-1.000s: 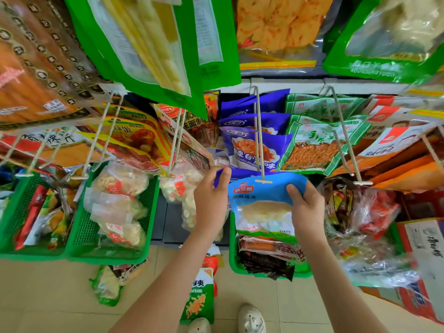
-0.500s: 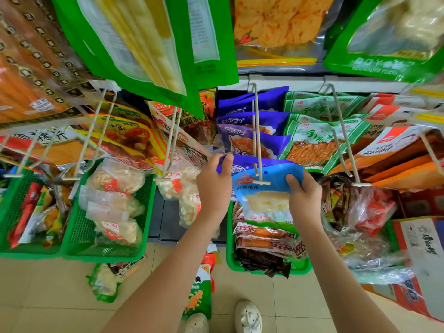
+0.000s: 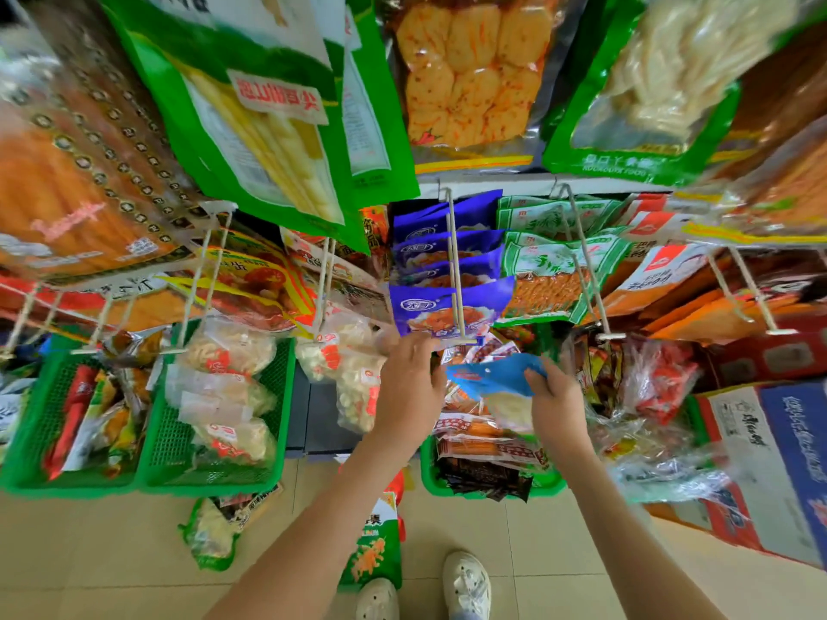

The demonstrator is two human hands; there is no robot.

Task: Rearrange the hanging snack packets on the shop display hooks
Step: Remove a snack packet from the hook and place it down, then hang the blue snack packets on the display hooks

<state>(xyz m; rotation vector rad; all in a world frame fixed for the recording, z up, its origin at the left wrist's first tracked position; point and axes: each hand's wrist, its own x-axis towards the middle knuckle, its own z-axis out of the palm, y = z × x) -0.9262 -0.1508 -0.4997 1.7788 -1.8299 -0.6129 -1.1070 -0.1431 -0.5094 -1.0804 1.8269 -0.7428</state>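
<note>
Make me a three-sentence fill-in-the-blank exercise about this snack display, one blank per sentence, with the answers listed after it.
1. The right hand pinches a ____ plastic snack packet just below the hook's tip.
2. The foil packets hanging on the white wire hook above that hand are ____.
3. The mesh plastic baskets on the left are ____.
Missing words: light blue; purple; green.

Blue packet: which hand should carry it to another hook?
Probably the right hand: it pinches the blue packet, which sits below the hook tip. The left hand is just beside it.
</note>
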